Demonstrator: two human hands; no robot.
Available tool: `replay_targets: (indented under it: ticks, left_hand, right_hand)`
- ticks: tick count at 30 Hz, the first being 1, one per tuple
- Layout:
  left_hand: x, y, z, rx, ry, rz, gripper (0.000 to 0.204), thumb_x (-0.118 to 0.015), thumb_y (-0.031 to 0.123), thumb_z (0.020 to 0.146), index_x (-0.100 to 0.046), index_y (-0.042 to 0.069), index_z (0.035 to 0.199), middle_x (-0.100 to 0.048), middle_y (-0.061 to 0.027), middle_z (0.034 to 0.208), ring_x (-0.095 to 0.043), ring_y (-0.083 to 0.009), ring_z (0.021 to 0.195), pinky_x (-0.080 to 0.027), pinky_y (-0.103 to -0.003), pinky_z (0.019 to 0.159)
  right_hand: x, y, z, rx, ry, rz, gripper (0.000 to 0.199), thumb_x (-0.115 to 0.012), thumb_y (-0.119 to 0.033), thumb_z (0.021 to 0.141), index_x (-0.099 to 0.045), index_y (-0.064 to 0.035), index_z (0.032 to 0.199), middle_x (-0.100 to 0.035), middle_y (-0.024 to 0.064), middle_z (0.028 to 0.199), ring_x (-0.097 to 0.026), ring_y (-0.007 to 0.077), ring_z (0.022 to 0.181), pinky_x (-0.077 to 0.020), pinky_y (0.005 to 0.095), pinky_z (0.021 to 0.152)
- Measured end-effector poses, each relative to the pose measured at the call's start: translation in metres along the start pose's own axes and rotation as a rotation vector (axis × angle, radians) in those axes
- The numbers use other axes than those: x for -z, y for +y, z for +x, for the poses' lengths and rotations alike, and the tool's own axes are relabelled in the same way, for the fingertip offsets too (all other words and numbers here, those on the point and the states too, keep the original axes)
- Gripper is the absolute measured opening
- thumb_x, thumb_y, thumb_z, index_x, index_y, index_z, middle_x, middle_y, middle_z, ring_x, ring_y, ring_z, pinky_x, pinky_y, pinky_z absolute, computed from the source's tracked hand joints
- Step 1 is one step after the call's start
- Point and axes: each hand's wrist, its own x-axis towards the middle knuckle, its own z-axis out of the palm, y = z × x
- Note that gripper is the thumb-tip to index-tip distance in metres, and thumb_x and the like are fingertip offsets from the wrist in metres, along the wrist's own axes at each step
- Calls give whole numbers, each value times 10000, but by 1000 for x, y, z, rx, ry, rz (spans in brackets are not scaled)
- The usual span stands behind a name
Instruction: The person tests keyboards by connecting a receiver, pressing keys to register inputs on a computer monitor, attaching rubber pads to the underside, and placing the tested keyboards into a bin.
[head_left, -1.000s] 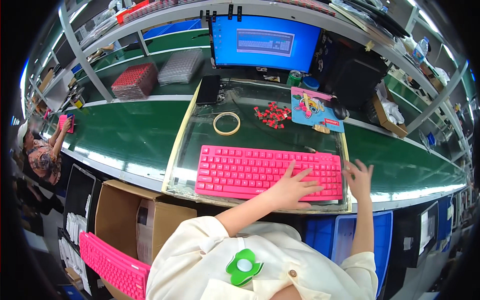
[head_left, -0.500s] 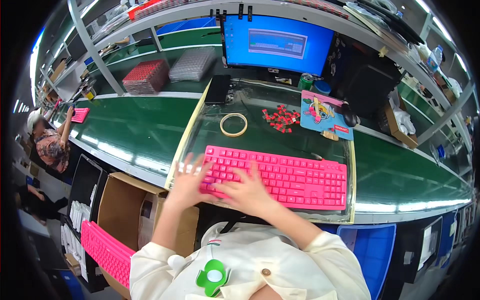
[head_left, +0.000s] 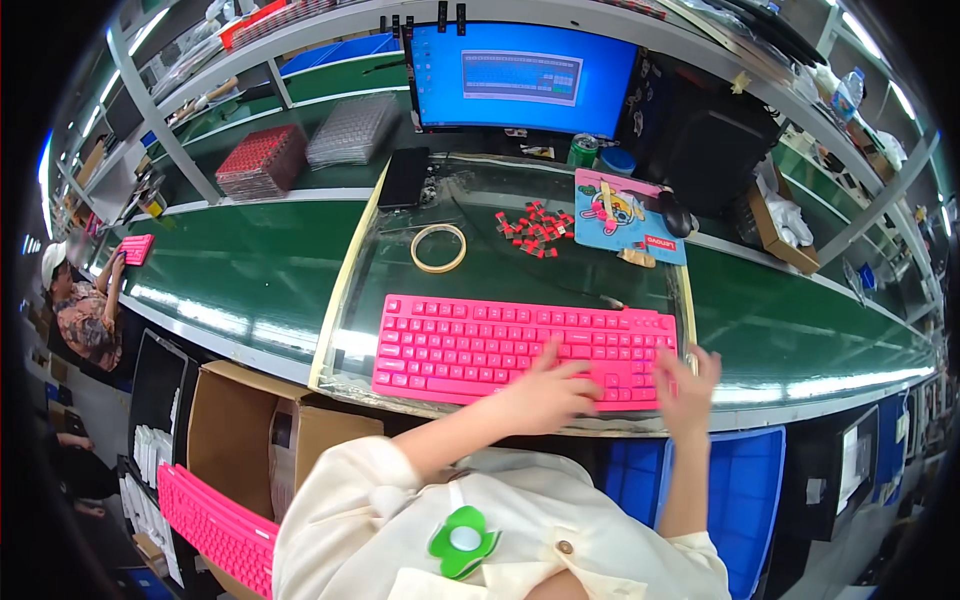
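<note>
A pink full-size keyboard [head_left: 455, 345] lies flat on the glass-topped mat in front of me. My left hand [head_left: 548, 396] reaches over its lower right half, fingers spread on or just above the keys. At the keyboard's right end is my right hand [head_left: 686, 392], its fingers bent and apart near the number keys, holding nothing. Whether any fingertip presses a key cannot be made out. Behind the mat, the monitor [head_left: 522, 78] displays a window with a keyboard diagram on a blue desktop.
Beyond the keyboard lie a tape roll [head_left: 436, 269], a heap of small red-and-black pieces [head_left: 535, 230], a colourful mouse pad [head_left: 600, 232] and a black mouse [head_left: 675, 214]. Pink keyboards [head_left: 215, 525] stick out by a cardboard box [head_left: 230, 425] at left. A blue bin [head_left: 735, 490] stands lower right.
Both hands have moved right across the keyboard, the left to its right half and the right to its number-key end. The monitor's window has changed to a keyboard diagram. My view has shifted slightly.
</note>
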Motion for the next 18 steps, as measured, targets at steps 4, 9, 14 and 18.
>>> replay_targets:
  ticks: [4,9,14,18]
  left_hand:
    - [52,-16,-105,309,72,144,346,-592,75,711,-644,233,1015,-608,119,1097,-482,-196,1140,-104,-559,1086]
    - [98,-7,-212,861,175,287,325,-615,44,743,-662,181,1033,-676,59,959,-458,-255,1182,-201,-523,1077]
    - [80,-18,-215,924,429,207,324,-619,57,767,-643,157,1074,-643,30,1082,-451,-261,1190,-211,-493,1078]
    - [77,-27,-171,811,533,207,358,-625,61,770,-619,149,1117,-600,-2,1179,-444,-275,1200,-241,-455,1073]
  right_hand:
    - [-33,-77,13,346,-217,222,482,-640,-329,764,-543,-298,1236,-644,-69,1096,-397,302,1234,-186,590,1057]
    - [-21,-24,21,162,-248,128,485,-644,-336,777,-531,-310,1248,-640,-104,1091,-389,254,1243,-141,622,1064]
    - [-3,40,2,-86,26,-127,429,-664,-252,772,-593,-259,1196,-685,-77,909,-440,232,1199,-156,558,1079]
    - [-10,-9,-5,1,10,-33,419,-659,-229,769,-606,-228,1185,-691,-43,884,-472,238,1176,-141,514,1098]
